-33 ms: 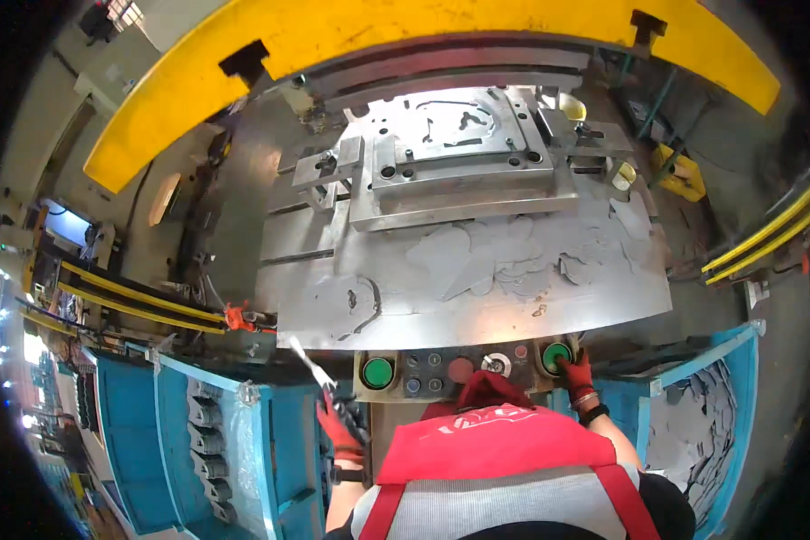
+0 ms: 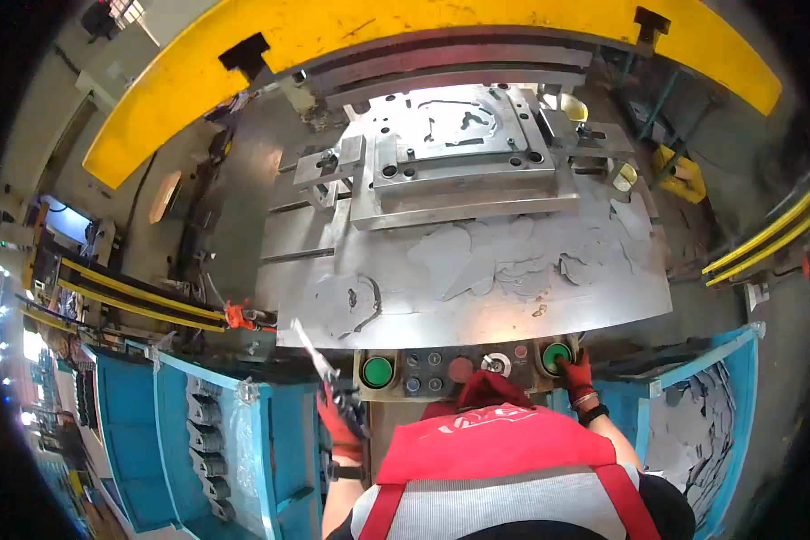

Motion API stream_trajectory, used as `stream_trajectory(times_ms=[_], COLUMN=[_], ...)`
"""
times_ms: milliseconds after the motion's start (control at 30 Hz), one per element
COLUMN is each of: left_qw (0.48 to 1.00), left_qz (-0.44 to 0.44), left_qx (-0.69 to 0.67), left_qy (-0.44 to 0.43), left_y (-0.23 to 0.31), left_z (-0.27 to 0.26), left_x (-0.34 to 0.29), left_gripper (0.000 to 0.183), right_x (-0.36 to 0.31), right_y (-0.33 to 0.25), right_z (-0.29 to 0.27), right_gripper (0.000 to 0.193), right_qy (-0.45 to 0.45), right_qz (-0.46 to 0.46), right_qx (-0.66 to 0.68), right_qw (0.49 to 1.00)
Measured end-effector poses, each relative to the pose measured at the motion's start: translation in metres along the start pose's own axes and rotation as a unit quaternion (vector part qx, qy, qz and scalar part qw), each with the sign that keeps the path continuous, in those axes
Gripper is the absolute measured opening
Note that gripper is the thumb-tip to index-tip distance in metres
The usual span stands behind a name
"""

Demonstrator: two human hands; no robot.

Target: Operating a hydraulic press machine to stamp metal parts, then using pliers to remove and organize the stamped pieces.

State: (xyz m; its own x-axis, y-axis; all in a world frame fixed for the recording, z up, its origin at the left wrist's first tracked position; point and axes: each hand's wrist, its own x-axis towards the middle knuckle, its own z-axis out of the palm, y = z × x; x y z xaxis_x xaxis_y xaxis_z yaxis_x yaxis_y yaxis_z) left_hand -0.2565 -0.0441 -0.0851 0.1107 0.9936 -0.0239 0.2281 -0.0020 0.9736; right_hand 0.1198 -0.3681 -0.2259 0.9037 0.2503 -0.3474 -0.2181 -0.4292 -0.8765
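My left hand (image 2: 342, 421), in a red and black glove, is closed around a slim pale stick-like tool (image 2: 313, 351). The tool's tip points up and left toward the press table's front edge; its exact kind is not clear. My right hand (image 2: 582, 378), gloved in red, is at the right end of the control panel (image 2: 436, 384). Its thumb is on the right green button (image 2: 556, 355), with the fingers apart around the button's housing. Left of the panel's middle is another green button (image 2: 378, 372), with no hand on it.
A metal die (image 2: 463, 184) sits on the press table (image 2: 405, 315), among thin grey sheet pieces (image 2: 504, 261). Overhead spans a yellow press beam (image 2: 459, 22). Blue bins with metal parts (image 2: 209, 450) and grey scrap (image 2: 693, 423) flank me. Yellow rails (image 2: 135, 301) stand left.
The pale tool in my left hand has tilted, its tip rising slightly toward the table edge. My right hand stays at the green button.
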Motion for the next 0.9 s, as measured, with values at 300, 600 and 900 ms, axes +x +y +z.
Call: stream_trajectory(times_ms=[300,600,900], left_qw=[0.896,0.821,0.88], left_qz=[-0.029,-0.229,-0.133], left_qx=[-0.153,-0.258,-0.229], left_qy=[-0.417,-0.455,-0.394], left_y=[0.211,0.211,0.242], left_z=[0.201,0.309,0.22], left_x=[0.071,0.132,0.091], left_gripper=[0.045,0.045,0.049], right_x=[-0.011,-0.031,-0.034], right_y=[-0.017,-0.034,-0.204], right_z=[-0.001,-0.014,0.016], right_gripper=[0.069,0.063,0.039], right_qy=[-0.03,0.042,-0.012], right_qz=[-0.031,-0.046,-0.275], right_qx=[0.09,-0.135,-0.028], right_qw=[0.995,0.989,0.961])
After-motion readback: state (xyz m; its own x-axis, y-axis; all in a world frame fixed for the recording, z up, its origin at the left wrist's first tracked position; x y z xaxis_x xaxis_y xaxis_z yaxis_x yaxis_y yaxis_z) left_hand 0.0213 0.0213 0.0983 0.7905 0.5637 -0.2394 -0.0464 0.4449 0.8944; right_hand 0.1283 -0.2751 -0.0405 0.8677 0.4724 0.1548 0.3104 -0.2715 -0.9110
